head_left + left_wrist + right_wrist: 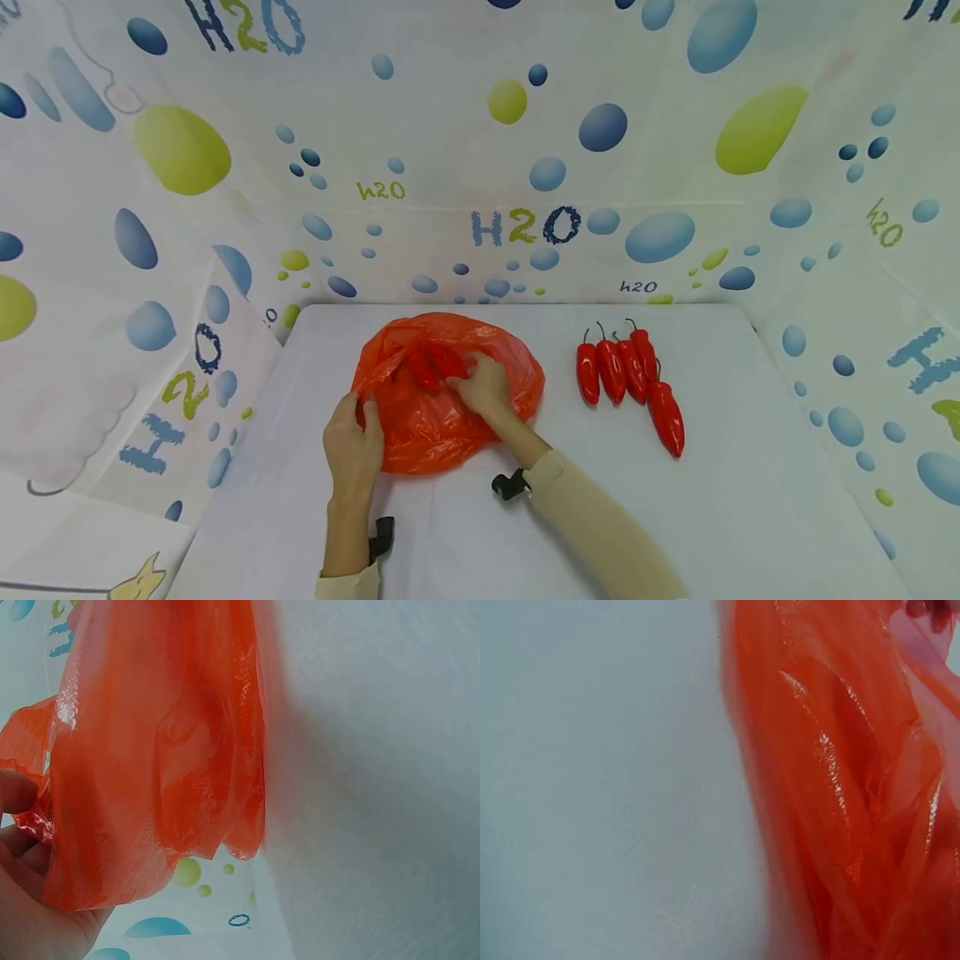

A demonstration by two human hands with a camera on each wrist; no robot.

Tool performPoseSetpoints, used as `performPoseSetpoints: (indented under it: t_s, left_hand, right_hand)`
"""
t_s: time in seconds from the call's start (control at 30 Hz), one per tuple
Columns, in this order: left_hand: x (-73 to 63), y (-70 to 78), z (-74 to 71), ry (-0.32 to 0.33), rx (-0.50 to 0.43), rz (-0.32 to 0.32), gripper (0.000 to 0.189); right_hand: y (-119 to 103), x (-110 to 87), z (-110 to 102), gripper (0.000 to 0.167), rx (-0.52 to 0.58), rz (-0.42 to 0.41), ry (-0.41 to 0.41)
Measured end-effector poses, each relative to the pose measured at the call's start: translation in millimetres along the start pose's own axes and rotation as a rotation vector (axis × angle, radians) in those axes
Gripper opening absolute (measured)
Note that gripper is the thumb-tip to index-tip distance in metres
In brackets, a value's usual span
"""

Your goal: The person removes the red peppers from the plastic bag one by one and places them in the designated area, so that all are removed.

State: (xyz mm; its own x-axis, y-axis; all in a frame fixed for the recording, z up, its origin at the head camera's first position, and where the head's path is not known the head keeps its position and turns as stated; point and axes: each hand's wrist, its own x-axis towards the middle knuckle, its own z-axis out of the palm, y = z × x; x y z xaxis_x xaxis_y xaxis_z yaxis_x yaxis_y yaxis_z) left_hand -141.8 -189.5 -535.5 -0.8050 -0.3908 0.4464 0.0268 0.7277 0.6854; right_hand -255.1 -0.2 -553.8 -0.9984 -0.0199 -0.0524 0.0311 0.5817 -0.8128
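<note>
An orange-red, see-through plastic bag [435, 433] lies spread on the table with its mouth turned up. At its left edge my left hand [354, 442] pinches the rim; in the left wrist view the crumpled film shows between thumb and fingers [16, 791]. Over the bag's mouth is my right hand [486, 387], its thumb and fingers round the near end of a red chili pepper [447, 360]. Another red pepper [422, 367] lies beside that one, inside the bag. In the right wrist view the bag's side [817, 765] fills the right, hiding most of the hand.
Several glossy red peppers with green stems stand in a row [612, 371] right of the bag, one [666, 417] lying lower and slanted. The white table [750, 500] meets a patterned sheet [450, 150] at the back and sides.
</note>
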Motion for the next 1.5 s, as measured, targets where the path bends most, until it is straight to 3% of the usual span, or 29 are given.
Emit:
performPoseSetpoints:
  t_s: [0.8,1.17,1.5]
  left_hand:
    - [0.4,0.7,1.0,0.004,0.003,0.004,0.019]
    - [1.0,0.8,2.4,0.011,-0.001,0.006,0.017]
    - [0.5,2.5,1.6,0.002,-0.008,-0.001,0.018]
  right_hand:
    - [-6,-28.4,-18,0.048,0.143,-0.033,-0.049]
    - [-9,-40.7,-26,0.048,0.142,-0.042,-0.041]
    - [-11,-52.4,-34,0.046,0.212,-0.04,-0.026]
